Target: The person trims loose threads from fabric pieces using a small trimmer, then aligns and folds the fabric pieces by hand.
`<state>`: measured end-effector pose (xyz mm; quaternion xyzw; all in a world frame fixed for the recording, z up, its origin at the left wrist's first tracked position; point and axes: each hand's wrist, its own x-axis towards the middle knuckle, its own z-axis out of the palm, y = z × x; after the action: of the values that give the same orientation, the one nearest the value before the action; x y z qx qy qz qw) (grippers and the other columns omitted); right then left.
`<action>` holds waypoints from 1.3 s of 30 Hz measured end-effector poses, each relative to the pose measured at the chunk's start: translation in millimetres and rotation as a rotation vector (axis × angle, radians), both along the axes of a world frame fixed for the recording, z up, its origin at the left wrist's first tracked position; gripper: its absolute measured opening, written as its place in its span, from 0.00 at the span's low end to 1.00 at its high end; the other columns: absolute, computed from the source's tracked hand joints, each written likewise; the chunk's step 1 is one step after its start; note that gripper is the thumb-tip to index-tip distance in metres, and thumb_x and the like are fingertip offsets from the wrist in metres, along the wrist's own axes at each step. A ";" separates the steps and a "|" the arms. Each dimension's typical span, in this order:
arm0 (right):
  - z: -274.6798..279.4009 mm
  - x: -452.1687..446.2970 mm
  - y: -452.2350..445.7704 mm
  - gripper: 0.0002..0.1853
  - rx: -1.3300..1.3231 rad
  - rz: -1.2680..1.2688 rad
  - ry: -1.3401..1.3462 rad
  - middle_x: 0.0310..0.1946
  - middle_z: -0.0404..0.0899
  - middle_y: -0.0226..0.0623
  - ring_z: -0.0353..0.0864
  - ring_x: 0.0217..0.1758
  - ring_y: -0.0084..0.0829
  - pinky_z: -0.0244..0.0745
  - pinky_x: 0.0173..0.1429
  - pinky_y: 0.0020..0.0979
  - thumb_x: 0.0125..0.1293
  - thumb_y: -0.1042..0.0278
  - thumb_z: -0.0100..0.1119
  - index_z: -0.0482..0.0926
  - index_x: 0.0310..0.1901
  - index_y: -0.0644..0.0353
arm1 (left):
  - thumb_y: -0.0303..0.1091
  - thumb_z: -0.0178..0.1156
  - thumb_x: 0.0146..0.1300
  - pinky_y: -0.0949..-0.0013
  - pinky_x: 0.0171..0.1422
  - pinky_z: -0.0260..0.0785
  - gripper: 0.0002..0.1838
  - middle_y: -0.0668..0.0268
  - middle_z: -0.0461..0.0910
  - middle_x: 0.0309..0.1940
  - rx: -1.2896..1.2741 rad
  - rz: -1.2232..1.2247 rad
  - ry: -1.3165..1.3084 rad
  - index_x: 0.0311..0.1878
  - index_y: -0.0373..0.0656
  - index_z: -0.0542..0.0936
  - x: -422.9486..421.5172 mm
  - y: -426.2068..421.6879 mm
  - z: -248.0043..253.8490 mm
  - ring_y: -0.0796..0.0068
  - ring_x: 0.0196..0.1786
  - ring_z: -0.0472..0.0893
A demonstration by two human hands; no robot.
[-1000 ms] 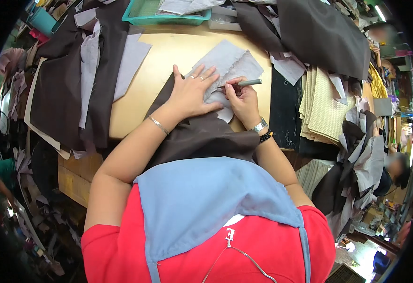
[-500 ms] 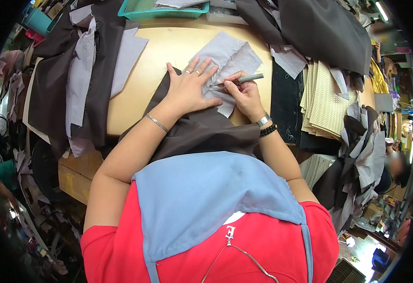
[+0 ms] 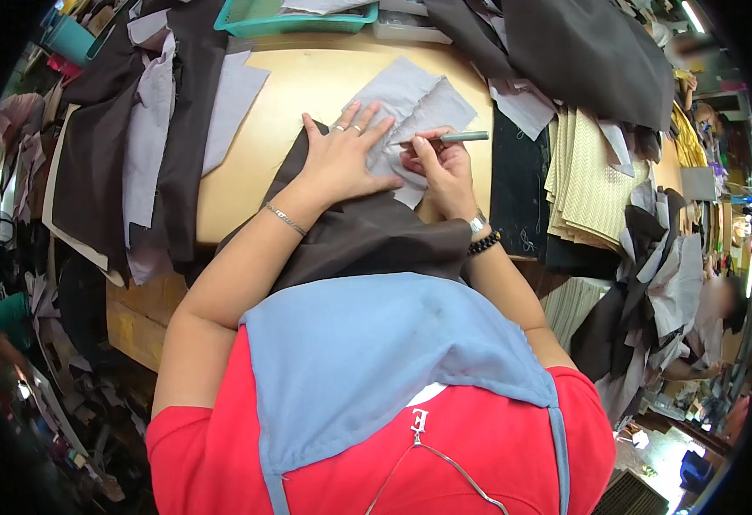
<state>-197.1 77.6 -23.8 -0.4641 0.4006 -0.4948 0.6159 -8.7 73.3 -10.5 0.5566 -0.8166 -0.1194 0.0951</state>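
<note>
My left hand [image 3: 350,154] lies flat with spread fingers on a light grey piece of fabric [image 3: 410,90]. Dark brown cloth [image 3: 367,240] runs from under that palm down over my lap. Just to the right, my right hand [image 3: 444,172] grips a grey-green pen [image 3: 464,136] whose back end points right. The pen's tip is hidden behind my fingers, so I cannot tell whether it touches the fabric. The grey piece has a creased seam or fold running across it.
A teal basket [image 3: 298,23] stands at the table's far edge. Dark and grey cloth pieces [image 3: 148,137] drape over the left side. More dark cloth [image 3: 582,60] hangs at the right, above stacked cream textured sheets [image 3: 594,180]. Cardboard [image 3: 135,318] sits below left.
My right hand and the pen have shifted slightly right, away from my left hand. The left hand stays pressed on the fabric, almost unmoved.
</note>
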 end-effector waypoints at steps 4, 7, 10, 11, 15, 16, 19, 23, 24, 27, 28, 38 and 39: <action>-3.0 3.4 -5.3 0.05 -0.002 -0.041 0.079 0.41 0.82 0.34 0.83 0.40 0.21 0.80 0.44 0.22 0.73 0.70 0.56 0.74 0.46 0.61 | 0.73 0.66 0.41 0.14 0.67 0.34 0.55 0.65 0.54 0.78 0.026 -0.001 0.009 0.74 0.61 0.64 1.8 1.1 -1.2 0.60 0.80 0.51; -7.9 4.4 -6.0 0.06 -0.085 -0.005 0.148 0.41 0.82 0.35 0.83 0.41 0.21 0.81 0.45 0.22 0.73 0.71 0.57 0.74 0.46 0.62 | 0.74 0.66 0.41 0.15 0.68 0.33 0.57 0.65 0.53 0.79 0.053 -0.002 0.002 0.75 0.60 0.63 2.6 2.1 3.2 0.59 0.81 0.50; -9.6 6.3 -4.4 0.06 -0.097 -0.014 0.108 0.40 0.82 0.35 0.83 0.41 0.21 0.81 0.47 0.23 0.72 0.72 0.57 0.74 0.45 0.63 | 0.75 0.66 0.41 0.15 0.68 0.32 0.57 0.65 0.53 0.79 0.065 -0.002 -0.012 0.76 0.60 0.62 2.8 2.3 4.4 0.59 0.81 0.49; -9.4 6.2 -4.1 0.05 -0.104 -0.011 0.107 0.39 0.82 0.35 0.83 0.41 0.22 0.81 0.47 0.24 0.72 0.73 0.57 0.74 0.45 0.63 | 0.75 0.66 0.41 0.15 0.68 0.32 0.57 0.65 0.52 0.79 0.067 -0.004 -0.017 0.76 0.60 0.62 2.5 2.1 4.5 0.59 0.81 0.49; -9.3 5.8 -3.6 0.05 -0.129 0.007 0.144 0.38 0.82 0.36 0.84 0.41 0.23 0.80 0.48 0.25 0.72 0.73 0.57 0.74 0.45 0.64 | 0.74 0.66 0.41 0.16 0.69 0.32 0.57 0.65 0.53 0.79 0.069 0.000 -0.007 0.76 0.60 0.62 2.3 2.1 4.9 0.60 0.81 0.49; -9.4 5.9 -3.5 0.05 -0.134 0.006 0.147 0.38 0.82 0.36 0.84 0.41 0.23 0.80 0.48 0.25 0.72 0.73 0.57 0.74 0.45 0.64 | 0.74 0.66 0.41 0.16 0.69 0.32 0.57 0.65 0.53 0.79 0.065 0.000 -0.005 0.75 0.60 0.62 2.2 2.3 4.5 0.60 0.81 0.49; -10.1 6.6 -3.5 0.05 -0.144 0.007 0.163 0.38 0.83 0.36 0.84 0.41 0.23 0.80 0.48 0.25 0.72 0.74 0.57 0.74 0.45 0.64 | 0.74 0.66 0.41 0.15 0.68 0.32 0.56 0.64 0.54 0.78 0.037 -0.002 0.018 0.75 0.60 0.64 3.2 2.1 -0.5 0.60 0.81 0.50; -7.7 6.2 -4.0 0.05 -0.131 0.009 0.198 0.38 0.83 0.36 0.84 0.41 0.23 0.80 0.49 0.25 0.72 0.74 0.57 0.74 0.45 0.65 | 0.74 0.66 0.40 0.14 0.68 0.32 0.56 0.63 0.54 0.78 0.031 -0.002 0.034 0.74 0.60 0.65 3.0 2.0 -0.6 0.60 0.80 0.51; -6.9 6.3 -4.4 0.05 -0.127 0.010 0.205 0.38 0.83 0.36 0.84 0.41 0.23 0.80 0.49 0.25 0.72 0.74 0.57 0.74 0.45 0.65 | 0.74 0.66 0.40 0.15 0.68 0.32 0.56 0.64 0.54 0.78 0.044 0.000 0.023 0.74 0.60 0.64 2.7 2.2 1.3 0.60 0.81 0.50; -8.2 6.5 -6.5 0.06 -0.119 0.030 0.187 0.38 0.83 0.37 0.84 0.42 0.24 0.81 0.49 0.25 0.72 0.74 0.57 0.75 0.45 0.66 | 0.73 0.67 0.41 0.16 0.69 0.32 0.57 0.65 0.53 0.79 0.071 0.002 0.003 0.76 0.60 0.62 2.3 2.5 5.4 0.60 0.81 0.49; -8.4 6.2 -7.5 0.06 -0.106 0.038 0.187 0.38 0.83 0.37 0.85 0.42 0.24 0.81 0.49 0.25 0.71 0.74 0.57 0.75 0.45 0.66 | 0.73 0.67 0.41 0.16 0.69 0.32 0.57 0.65 0.53 0.79 0.069 0.002 0.005 0.76 0.60 0.62 2.4 2.4 4.7 0.60 0.81 0.49; -8.1 1.9 -15.3 0.07 -0.030 0.148 0.167 0.39 0.83 0.37 0.84 0.43 0.26 0.81 0.50 0.28 0.71 0.74 0.57 0.75 0.46 0.67 | 0.74 0.66 0.40 0.14 0.67 0.32 0.56 0.63 0.55 0.78 0.004 -0.004 0.039 0.74 0.60 0.65 3.5 1.9 -3.4 0.59 0.80 0.51; -6.8 1.1 -16.1 0.07 -0.005 0.162 0.145 0.39 0.83 0.37 0.84 0.43 0.26 0.81 0.50 0.28 0.71 0.74 0.57 0.75 0.46 0.67 | 0.74 0.66 0.40 0.14 0.67 0.33 0.56 0.63 0.55 0.78 0.005 -0.006 0.030 0.74 0.60 0.65 3.5 1.9 -2.3 0.59 0.80 0.51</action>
<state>-196.0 61.6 -30.6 -0.5311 0.4040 -0.4096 0.6220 -5.1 75.2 -12.8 0.5525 -0.8165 -0.1300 0.1055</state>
